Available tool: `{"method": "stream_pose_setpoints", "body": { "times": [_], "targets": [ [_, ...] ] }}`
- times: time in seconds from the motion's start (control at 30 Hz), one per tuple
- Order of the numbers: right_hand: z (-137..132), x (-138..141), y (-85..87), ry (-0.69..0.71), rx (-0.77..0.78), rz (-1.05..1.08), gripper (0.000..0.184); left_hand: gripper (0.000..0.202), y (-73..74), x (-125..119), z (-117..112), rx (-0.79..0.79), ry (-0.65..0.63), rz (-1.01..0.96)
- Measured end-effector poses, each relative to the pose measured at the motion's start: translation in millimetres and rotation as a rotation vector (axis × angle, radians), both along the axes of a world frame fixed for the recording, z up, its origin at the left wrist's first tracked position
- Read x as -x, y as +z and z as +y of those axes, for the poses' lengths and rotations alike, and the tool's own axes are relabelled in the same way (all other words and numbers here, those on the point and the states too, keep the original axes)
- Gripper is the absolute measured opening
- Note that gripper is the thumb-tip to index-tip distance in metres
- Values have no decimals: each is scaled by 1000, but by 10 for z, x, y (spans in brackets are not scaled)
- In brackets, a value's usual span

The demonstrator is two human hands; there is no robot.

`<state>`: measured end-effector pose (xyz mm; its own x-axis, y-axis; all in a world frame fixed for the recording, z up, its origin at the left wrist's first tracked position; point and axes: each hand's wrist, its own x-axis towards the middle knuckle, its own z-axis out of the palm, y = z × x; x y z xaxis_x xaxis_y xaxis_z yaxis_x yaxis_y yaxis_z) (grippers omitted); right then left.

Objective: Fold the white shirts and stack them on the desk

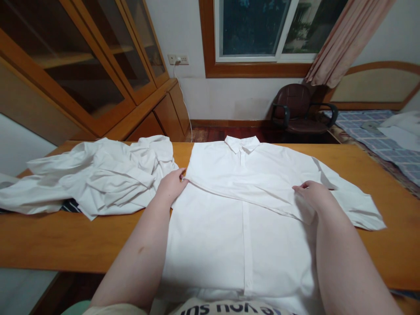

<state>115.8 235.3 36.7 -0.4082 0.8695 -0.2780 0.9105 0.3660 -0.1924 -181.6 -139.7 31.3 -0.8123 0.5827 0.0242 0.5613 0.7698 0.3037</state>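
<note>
A white collared shirt (210, 245) lies front up on the wooden table, its collar at the far edge. One sleeve (226, 186) is laid across the chest, while the other stretches out over the table to the right. My left hand (173, 186) pinches the shirt at the folded side, near the sleeve's lower edge. Over on the right, my right hand (313, 194) is closed with thumb and fingers pinching the white cloth near the end of the crossed sleeve. Its fingertips are partly hidden by the hand.
A heap of crumpled white clothes (108, 175) sits left on the table (131, 240), with dark striped cloth (70, 205) under it. Beyond are a glass-door cabinet (108, 57), an armchair (295, 105) and a bed (370, 127). A white cord (184, 96) hangs from the wall socket.
</note>
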Motion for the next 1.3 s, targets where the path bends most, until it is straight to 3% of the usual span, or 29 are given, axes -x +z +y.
{"method": "stream_pose_setpoints", "body": {
  "times": [0.2,0.37,0.67,0.77,0.87,1.0,1.17,1.3],
  "targets": [
    [20,-17,-16,8,14,5,29,49,15,-39,-10,-117,-56,-105],
    [54,-29,8,-19,-29,55,31,45,-33,4,7,-201,91,-144],
    [-5,-156,157,-254,-145,577,33,38,-106,96,4,-237,182,-68],
    [-34,-169,199,-352,-259,913,38,35,-107,80,22,-176,163,-89],
    [-20,-163,212,-412,-209,1071,41,28,-115,84,43,-94,167,-79],
    [6,-147,171,-326,-14,865,37,24,-112,100,53,-71,178,-59],
    [-43,-113,148,-4,105,291,29,24,-92,100,51,-50,198,-38],
    [-75,-102,149,125,186,104,26,26,-96,98,40,-50,200,-14]
  ]
}}
